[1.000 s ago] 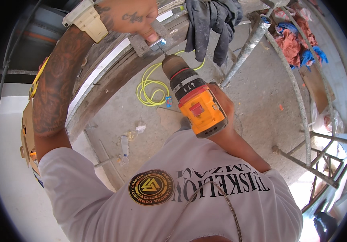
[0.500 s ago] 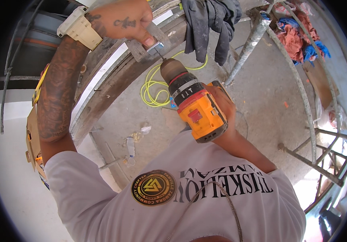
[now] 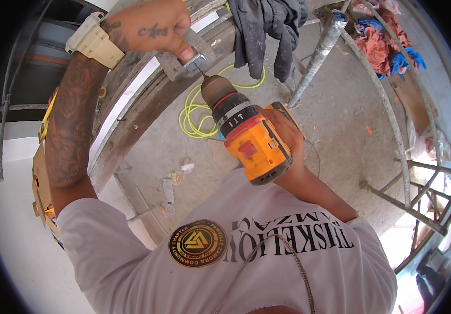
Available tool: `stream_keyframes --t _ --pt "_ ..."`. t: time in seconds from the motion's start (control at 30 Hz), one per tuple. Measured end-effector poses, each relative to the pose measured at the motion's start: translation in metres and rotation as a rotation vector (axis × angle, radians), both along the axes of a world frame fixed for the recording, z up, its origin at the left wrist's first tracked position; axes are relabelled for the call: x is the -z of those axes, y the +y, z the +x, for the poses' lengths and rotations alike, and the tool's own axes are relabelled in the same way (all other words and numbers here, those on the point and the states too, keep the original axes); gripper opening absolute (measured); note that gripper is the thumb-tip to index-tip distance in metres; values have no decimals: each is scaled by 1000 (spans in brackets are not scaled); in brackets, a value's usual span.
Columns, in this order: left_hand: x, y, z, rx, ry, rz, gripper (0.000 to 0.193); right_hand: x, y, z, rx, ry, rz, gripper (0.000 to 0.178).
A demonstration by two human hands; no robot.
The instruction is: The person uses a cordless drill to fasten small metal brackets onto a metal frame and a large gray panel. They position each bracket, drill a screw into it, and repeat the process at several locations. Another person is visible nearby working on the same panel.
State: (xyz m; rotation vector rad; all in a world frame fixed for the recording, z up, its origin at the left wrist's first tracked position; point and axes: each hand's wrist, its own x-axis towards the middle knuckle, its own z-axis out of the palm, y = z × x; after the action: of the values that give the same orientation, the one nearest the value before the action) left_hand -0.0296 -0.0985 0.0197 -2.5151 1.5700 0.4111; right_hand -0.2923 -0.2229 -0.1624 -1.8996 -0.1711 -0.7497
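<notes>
My right hand (image 3: 287, 137) grips an orange and black cordless drill (image 3: 246, 135), its bit pointing up and left into a small metal bracket (image 3: 182, 56). My left hand (image 3: 154, 27), with a tan watch on the wrist, pinches that bracket against a weathered wooden plank (image 3: 147, 104) that runs diagonally across the upper left. The drill's tip touches the bracket just below my left fingertips.
Dark grey gloves or cloth (image 3: 270, 31) hang over the plank at the top. A yellow-green cable (image 3: 196, 112) lies coiled on the concrete floor far below. Metal scaffold tubes (image 3: 393, 136) curve down the right side. Red and blue rags (image 3: 385, 44) sit upper right.
The left hand with the bracket and the drill have shifted slightly left and up in the view; the drill stays pressed to the bracket.
</notes>
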Motion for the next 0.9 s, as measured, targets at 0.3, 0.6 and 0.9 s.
stream_keyframes --t 0.3,0.6,0.9 --pt "-31 -21 -33 -199 48 190 52 0 1 2 22 0 -15 58" --pt "3 2 -2 72 -15 -66 57 2 -1 3 21 -52 -28 54" --pt "-6 -9 -7 -64 30 86 55 5 0 1 -5 -49 -9 47"
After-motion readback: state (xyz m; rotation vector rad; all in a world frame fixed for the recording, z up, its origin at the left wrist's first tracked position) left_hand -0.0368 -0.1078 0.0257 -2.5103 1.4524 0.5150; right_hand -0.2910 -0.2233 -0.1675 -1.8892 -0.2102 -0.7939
